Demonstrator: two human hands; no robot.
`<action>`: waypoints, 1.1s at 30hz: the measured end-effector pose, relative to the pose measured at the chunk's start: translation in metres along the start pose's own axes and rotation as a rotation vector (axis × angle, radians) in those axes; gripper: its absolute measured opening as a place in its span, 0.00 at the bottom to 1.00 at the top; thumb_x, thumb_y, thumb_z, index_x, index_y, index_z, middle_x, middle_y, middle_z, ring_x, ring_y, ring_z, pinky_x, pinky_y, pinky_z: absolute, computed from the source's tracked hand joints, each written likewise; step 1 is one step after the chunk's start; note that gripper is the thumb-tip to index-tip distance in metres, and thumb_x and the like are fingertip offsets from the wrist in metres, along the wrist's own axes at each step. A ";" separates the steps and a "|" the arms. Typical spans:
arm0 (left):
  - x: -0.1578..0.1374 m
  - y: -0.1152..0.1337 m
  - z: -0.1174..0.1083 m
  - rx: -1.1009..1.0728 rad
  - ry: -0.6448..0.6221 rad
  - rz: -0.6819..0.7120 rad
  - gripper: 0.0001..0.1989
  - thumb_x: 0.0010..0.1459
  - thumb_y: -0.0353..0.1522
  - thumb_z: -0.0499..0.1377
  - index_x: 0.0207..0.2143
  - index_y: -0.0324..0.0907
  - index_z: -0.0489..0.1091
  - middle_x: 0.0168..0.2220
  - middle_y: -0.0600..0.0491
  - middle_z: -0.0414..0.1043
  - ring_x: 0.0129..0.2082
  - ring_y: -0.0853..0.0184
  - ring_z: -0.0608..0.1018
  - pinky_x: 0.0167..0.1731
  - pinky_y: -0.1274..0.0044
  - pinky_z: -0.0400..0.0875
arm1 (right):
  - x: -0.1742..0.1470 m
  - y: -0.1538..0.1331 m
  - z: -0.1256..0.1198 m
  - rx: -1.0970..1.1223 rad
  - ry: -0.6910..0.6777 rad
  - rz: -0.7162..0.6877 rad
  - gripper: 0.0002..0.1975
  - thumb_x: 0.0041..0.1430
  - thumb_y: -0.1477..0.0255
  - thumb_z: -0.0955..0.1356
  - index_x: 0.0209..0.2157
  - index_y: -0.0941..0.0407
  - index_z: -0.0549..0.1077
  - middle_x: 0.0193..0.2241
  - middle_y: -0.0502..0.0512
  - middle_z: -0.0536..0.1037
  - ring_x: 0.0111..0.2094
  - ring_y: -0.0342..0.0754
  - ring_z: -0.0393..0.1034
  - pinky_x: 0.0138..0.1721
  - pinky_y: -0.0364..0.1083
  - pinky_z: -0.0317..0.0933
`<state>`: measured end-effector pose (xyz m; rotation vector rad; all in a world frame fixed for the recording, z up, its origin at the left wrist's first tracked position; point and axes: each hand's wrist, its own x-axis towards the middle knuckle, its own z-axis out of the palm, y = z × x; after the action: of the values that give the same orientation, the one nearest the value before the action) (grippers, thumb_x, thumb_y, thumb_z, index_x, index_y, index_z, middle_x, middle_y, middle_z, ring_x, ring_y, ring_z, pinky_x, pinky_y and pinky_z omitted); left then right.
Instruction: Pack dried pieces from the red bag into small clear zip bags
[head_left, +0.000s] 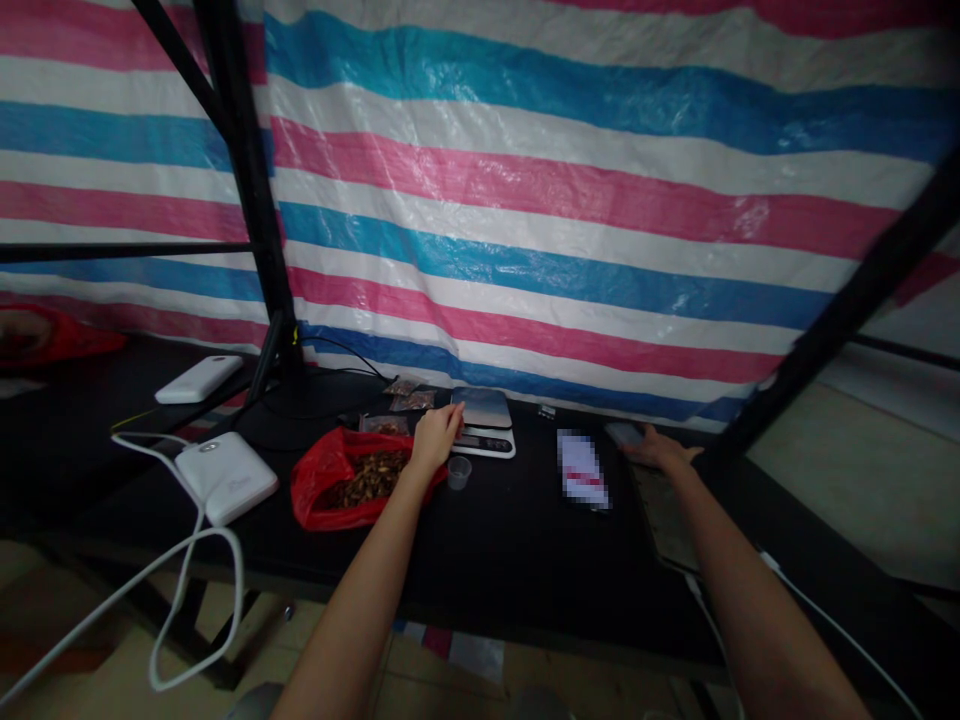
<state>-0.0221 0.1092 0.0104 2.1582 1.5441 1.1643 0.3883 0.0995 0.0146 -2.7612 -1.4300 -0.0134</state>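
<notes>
My left hand (437, 437) is at the left side of a white digital scale (495, 443) with a metal plate. Its fingers are curled together; whatever they may hold is hidden. Below the wrist lies an open red plastic bag (315, 490) full of small brown dried pieces (371, 475). A small clear plastic cup (459, 473) stands in front of the scale. Farther right, my right hand (656, 450) has its fingers on a greyish translucent packet (624, 434), thumb out to the side. Under that hand is a dark flat board-like object (667, 520).
Small filled clear packets (412, 400) lie behind the red bag. A phone-shaped object (583, 470) with a blurred screen lies between my hands. Two white power banks (229, 478) and a looped white cable (180, 540) are left. Black frame posts (251, 190) stand before a striped tarp (525, 180). Another person's hand (26, 328) is far left.
</notes>
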 end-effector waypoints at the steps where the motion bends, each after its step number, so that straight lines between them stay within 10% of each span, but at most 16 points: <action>1: 0.000 0.000 0.000 0.000 -0.004 -0.004 0.26 0.61 0.43 0.39 0.22 0.41 0.67 0.20 0.54 0.69 0.22 0.71 0.70 0.26 0.80 0.57 | 0.000 0.000 0.000 -0.011 -0.022 0.015 0.38 0.45 0.55 0.65 0.55 0.57 0.56 0.49 0.68 0.67 0.53 0.68 0.56 0.51 0.71 0.32; 10: 0.001 0.001 0.001 0.030 0.001 0.006 0.25 0.62 0.42 0.39 0.24 0.40 0.69 0.21 0.53 0.70 0.22 0.70 0.71 0.26 0.80 0.56 | 0.003 0.009 -0.005 -0.032 -0.049 0.031 0.39 0.46 0.53 0.64 0.57 0.57 0.54 0.52 0.69 0.63 0.55 0.68 0.52 0.50 0.69 0.39; 18: 0.001 0.005 -0.001 0.080 0.012 0.001 0.21 0.62 0.40 0.40 0.32 0.42 0.69 0.26 0.52 0.71 0.28 0.68 0.73 0.30 0.79 0.60 | -0.079 -0.104 -0.031 0.419 0.715 -0.429 0.20 0.58 0.65 0.57 0.51 0.55 0.61 0.47 0.62 0.69 0.49 0.58 0.59 0.53 0.58 0.40; 24: 0.007 -0.012 -0.014 0.220 0.063 0.093 0.21 0.56 0.21 0.44 0.47 0.46 0.64 0.50 0.51 0.64 0.50 0.67 0.65 0.47 0.77 0.59 | -0.157 -0.204 -0.005 0.776 0.622 -0.709 0.13 0.56 0.72 0.58 0.38 0.53 0.70 0.37 0.53 0.75 0.39 0.50 0.66 0.45 0.50 0.49; 33: 0.046 -0.064 -0.021 0.584 -0.237 -0.035 0.25 0.54 0.33 0.54 0.54 0.35 0.56 0.51 0.39 0.63 0.51 0.56 0.65 0.45 0.69 0.64 | -0.171 -0.206 0.005 0.779 0.620 -0.841 0.12 0.56 0.76 0.58 0.31 0.53 0.72 0.31 0.51 0.76 0.36 0.48 0.66 0.44 0.49 0.47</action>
<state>-0.0752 0.1706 0.0063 2.4797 1.9697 0.4445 0.1213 0.0785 0.0103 -1.2743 -1.7427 -0.2435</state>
